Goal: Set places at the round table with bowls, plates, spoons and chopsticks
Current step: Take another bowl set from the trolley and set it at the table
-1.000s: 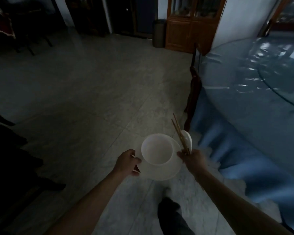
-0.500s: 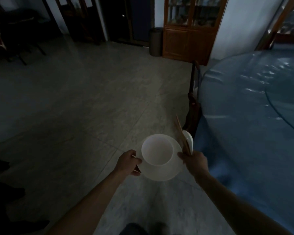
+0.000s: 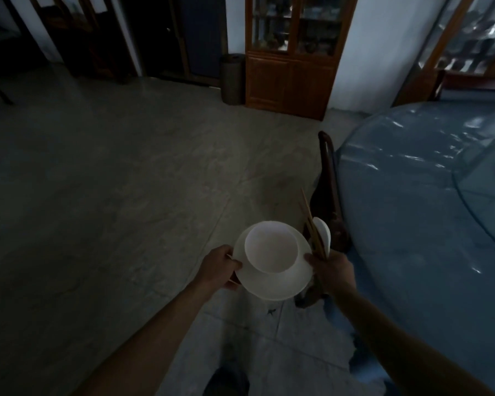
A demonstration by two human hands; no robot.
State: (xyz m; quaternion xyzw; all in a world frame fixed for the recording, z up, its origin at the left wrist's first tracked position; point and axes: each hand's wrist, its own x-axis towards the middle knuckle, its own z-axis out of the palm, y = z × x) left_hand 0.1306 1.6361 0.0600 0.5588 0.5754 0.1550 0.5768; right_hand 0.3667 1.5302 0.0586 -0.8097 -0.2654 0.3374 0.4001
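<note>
Left of the desk point(image 3: 412, 224), a bowl point(image 3: 270, 248) rides on a plate point(image 3: 275, 284), gripped at opposite rims by the left hand point(image 3: 220, 267) and right hand point(image 3: 330, 271), the latter also clasping chopsticks point(image 3: 312, 224) and spoon point(image 3: 323, 234). Probably fragile and slippery; hold the plate's rim level.

Open floor point(image 3: 126, 195) leftward; chair point(image 3: 330, 195) between hands and round table point(image 3: 412, 224).

Smooth matt white bowl point(image 3: 270, 248) on plate point(image 3: 277, 284) between the hands, wooden chopsticks point(image 3: 312, 227), glossy (plastic-looking) bench point(image 3: 412, 210) cover right.
</note>
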